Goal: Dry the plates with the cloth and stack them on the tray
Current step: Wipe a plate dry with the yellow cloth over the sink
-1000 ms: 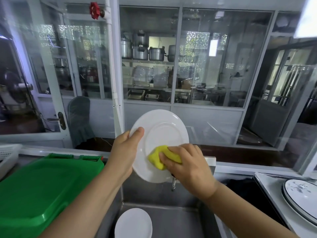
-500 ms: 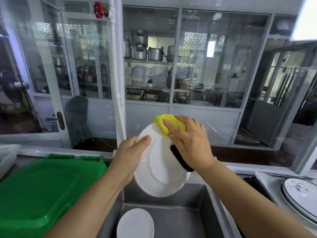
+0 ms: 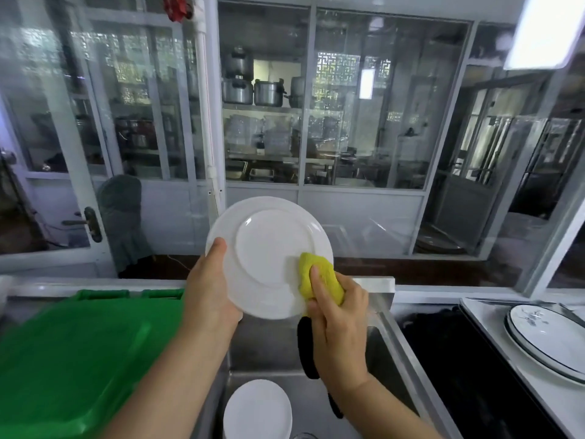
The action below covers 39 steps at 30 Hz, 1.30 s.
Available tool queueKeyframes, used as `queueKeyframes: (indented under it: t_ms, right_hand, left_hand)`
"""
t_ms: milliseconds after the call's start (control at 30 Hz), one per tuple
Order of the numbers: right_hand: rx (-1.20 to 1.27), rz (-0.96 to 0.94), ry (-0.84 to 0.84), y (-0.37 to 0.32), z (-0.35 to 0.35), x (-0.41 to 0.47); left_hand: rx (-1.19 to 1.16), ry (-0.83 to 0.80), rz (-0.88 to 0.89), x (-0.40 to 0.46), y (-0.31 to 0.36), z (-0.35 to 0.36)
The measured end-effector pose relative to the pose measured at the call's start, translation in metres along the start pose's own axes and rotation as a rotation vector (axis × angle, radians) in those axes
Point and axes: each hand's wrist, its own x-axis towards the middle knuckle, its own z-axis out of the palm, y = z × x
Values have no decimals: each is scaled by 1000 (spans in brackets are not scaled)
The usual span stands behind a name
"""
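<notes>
The left hand [image 3: 210, 291] grips the white plate [image 3: 269, 256] by its left rim, thumb on the underside, holding it upright over the sink [image 3: 389, 353]. The right hand [image 3: 337, 331] pinches the yellow cloth [image 3: 319, 278] against the lower right rim. Best wipe round the foot ring, turning the plate steadily; the tray [image 3: 493, 324] with stacked plates [image 3: 547, 340] waits at the right.

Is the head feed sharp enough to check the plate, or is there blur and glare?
Head view: the plate is sharp, with small glints on its base; the green lid at lower left is smeared by motion blur; the glass partition carries reflections; wide-angle bending shows at the edges.
</notes>
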Motion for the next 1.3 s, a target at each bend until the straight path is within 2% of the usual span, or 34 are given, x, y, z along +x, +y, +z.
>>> queueKeyframes:
  t_ms: [100,167,333,500,767,933,1033,1167,1300]
  right_hand:
    - [-139,-159,-105,-6,0,-19]
    - [-195,-190,-175,-4,-3,-21]
    - [-331,-182,-92,-10,-3,12]
    - [-418,-239,-65,-13,-1,6]
    - [-493,-436,-69,33,-31,-29]
    - [-572,-515,-110,92,-81,-52]
    - [-596,-264,-164,142,-122,-64]
    - [-488,-177,-65,210,-196,-62]
    - [-454,73,-19,289,-272,-57]
  left_hand:
    - [2,-32,-29,2,-4,-5]
    - [43,-74,-58,4,-10,-8]
    - [96,-215,-128,-4,-31,-5]
    - [32,-327,-197,-17,-42,9]
    - [45,-293,-369,-39,-68,38]
    - [32,-290,-383,-55,-97,73]
    - [56,-284,-347,-66,-120,103]
    - [171,-324,-346,-91,-167,150]
    - [273,-389,-352,-130,-231,208]
